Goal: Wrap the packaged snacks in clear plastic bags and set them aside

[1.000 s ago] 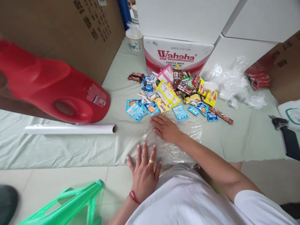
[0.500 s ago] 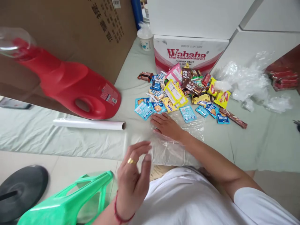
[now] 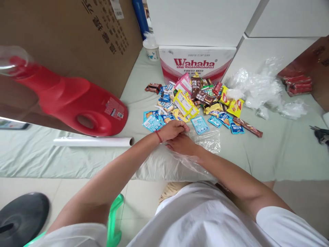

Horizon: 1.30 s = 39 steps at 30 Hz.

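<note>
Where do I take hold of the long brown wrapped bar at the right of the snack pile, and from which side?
Probably pinch across the outer half of the long brown wrapped bar, coming from the right. It is narrow and lies slantwise, that end free on the cloth, while its inner end is crowded by blue packets and a yellow packet.

Bright soft light, glints on plastic film (image 3: 212, 141), stretched edges

A home or storeroom (hard to say which): cloth-covered table (image 3: 282, 147), Wahaha water carton (image 3: 196, 61), tiled floor (image 3: 140, 200)
</note>
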Each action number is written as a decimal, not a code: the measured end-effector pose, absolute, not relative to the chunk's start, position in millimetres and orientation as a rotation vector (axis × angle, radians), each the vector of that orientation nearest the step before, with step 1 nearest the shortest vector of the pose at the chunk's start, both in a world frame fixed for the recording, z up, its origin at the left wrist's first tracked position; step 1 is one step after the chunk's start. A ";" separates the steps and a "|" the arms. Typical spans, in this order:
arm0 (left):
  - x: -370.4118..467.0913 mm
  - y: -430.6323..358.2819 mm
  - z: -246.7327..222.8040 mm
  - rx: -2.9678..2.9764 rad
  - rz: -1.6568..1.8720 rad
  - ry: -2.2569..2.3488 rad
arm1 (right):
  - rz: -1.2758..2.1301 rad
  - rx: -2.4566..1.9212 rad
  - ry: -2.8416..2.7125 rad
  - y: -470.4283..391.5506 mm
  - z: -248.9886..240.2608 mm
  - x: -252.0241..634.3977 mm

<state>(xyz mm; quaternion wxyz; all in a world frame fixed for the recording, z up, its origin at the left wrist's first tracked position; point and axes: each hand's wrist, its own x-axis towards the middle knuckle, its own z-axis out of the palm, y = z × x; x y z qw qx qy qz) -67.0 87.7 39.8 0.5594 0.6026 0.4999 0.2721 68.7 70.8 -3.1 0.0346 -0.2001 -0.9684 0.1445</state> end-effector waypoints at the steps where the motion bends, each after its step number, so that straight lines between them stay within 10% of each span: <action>1: -66.7 88.8 37.1 1.420 0.639 1.172 | 0.434 -0.605 -2.967 70.2 -1.4 70.0; 23: -74.2 70.4 4.1 1.767 0.795 1.141 | 0.245 -0.472 -3.002 43.6 25.6 104.5; 39: -72.8 65.2 -3.1 2.082 0.761 1.150 | 1.702 -1.250 -2.043 23.8 68.8 193.2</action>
